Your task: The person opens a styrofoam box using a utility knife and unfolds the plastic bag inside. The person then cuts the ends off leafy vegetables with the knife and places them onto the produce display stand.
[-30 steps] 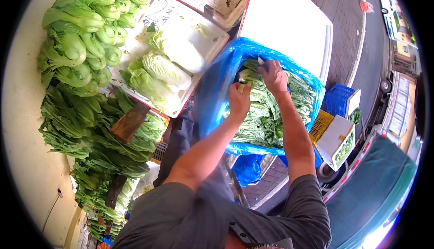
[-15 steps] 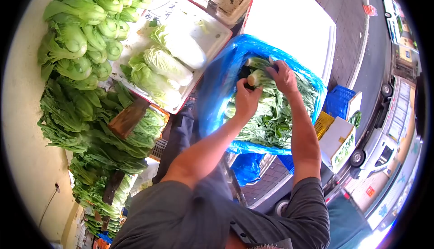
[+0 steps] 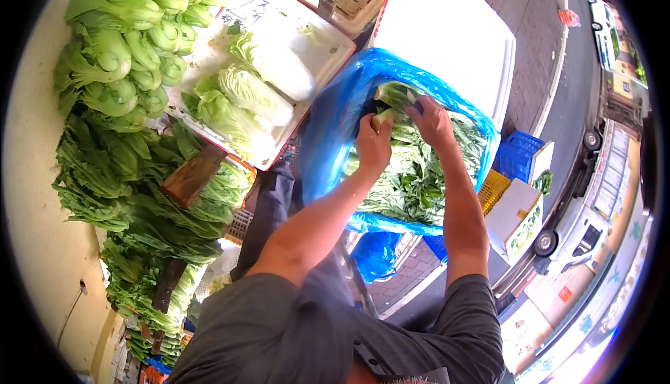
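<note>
My left hand point(image 3: 373, 148) is closed around the pale cut base of a leafy green vegetable point(image 3: 383, 117) inside a box lined with a blue plastic bag point(image 3: 324, 143). My right hand point(image 3: 434, 124) is just beside it, its fingers bent in against the leaves near the stem; the exact grip is partly hidden. Another thick stalk point(image 3: 394, 94) lies at the far end of the box. Long dark-green leaves point(image 3: 419, 175) fill the box under both hands.
A white foam tray point(image 3: 279, 18) with napa cabbages point(image 3: 255, 94) stands to the left, beside stacked green heads point(image 3: 112, 53) and leafy bunches point(image 3: 101, 168). A white lid point(image 3: 447, 28) lies beyond the box. Blue crate point(image 3: 520, 155) and yellow crate point(image 3: 497, 190) sit right, near a road with vehicles.
My left hand has tilted the cut base, turning its end away from view and slightly up. The right hand has shifted a little, and the whole view has moved slightly.
</note>
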The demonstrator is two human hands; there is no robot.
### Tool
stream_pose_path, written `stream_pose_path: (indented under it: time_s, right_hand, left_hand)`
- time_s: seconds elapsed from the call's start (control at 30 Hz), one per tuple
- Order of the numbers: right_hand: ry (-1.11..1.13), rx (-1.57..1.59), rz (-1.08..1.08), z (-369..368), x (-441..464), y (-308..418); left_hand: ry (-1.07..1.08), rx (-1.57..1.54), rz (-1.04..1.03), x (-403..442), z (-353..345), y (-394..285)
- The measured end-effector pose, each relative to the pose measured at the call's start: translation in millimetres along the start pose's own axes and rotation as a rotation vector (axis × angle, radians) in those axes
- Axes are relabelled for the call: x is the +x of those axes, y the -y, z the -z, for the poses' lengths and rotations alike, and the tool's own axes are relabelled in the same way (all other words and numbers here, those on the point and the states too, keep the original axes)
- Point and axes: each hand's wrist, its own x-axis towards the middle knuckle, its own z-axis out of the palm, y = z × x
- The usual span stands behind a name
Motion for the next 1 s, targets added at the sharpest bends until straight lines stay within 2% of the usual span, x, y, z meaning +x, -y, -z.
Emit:
stream_pose_path:
  time_s: [0.1, 0.3, 0.37, 0.43, 0.5, 0.57, 0.6, 0.63, 0.7, 0.73, 0.77, 0.83, 0.87, 0.97, 1.0]
  right_hand:
    - [-0.061, 0.066, 0.011, 21.2, -30.0, 17.8]
    - [-0.206, 0.14, -0.077, 41.2, -137.3, 28.6]
    - [-0.186, 0.205, -0.222, 32.0, -183.6, 27.2]
    - [-0.35, 0.07, -0.131, 4.3, -226.3, 13.8]
    - [-0.422, 0.118, -0.335, -23.8, -261.0, 16.6]
    - [-0.502, 0.417, -0.583, -38.2, -275.3, 39.3]
    - [-0.552, 0.781, -0.76, -56.9, -287.7, 41.4]
    - [-0.675, 1.13, -0.947, -69.7, -295.2, 48.5]
    - [-0.994, 1.564, -0.968, -84.6, -299.4, 61.3]
    - [-0.897, 1.742, -0.799, -75.3, -305.4, 72.9]
    - [-0.971, 1.869, -0.86, -72.0, -301.7, 83.6]
    - [-1.1, 1.992, -1.04, -61.1, -303.6, 94.5]
    - [-1.088, 2.061, -1.16, -51.4, -304.3, 98.9]
    - [-1.014, 1.81, -1.129, -79.2, -323.4, 78.3]
    - [-0.909, 1.634, -1.158, -82.5, -324.3, 74.9]
  left_hand:
    - [0.044, -0.12, -0.07, -28.2, 9.8, -8.6]
    - [0.301, -0.027, -0.263, -102.2, 43.3, 2.5]
    - [0.392, 0.002, -0.317, -118.0, 53.6, 14.5]
    - [0.454, -0.018, -0.367, -129.0, 61.1, 20.5]
    - [0.525, 0.125, -0.485, -131.9, 67.9, 26.0]
    - [0.572, 0.206, -0.656, -130.8, 71.2, 28.1]
    - [0.628, 0.227, -0.562, -135.6, 72.3, 39.8]
    - [0.659, 0.269, -0.593, -137.3, 73.9, 41.3]
    - [0.717, 0.347, -0.66, -138.3, 75.4, 44.0]
    - [0.766, 0.392, -0.665, -138.3, 75.4, 47.0]
    - [0.798, 0.425, -0.679, -141.0, 77.0, 50.1]
    - [0.862, 0.494, -0.718, -140.6, 77.7, 39.1]
    - [0.853, 0.489, -0.74, -140.5, 76.1, 42.9]
    - [0.936, 0.463, -0.726, -139.4, 74.0, 34.3]
    - [0.919, 0.467, -0.753, -140.1, 72.0, 25.4]
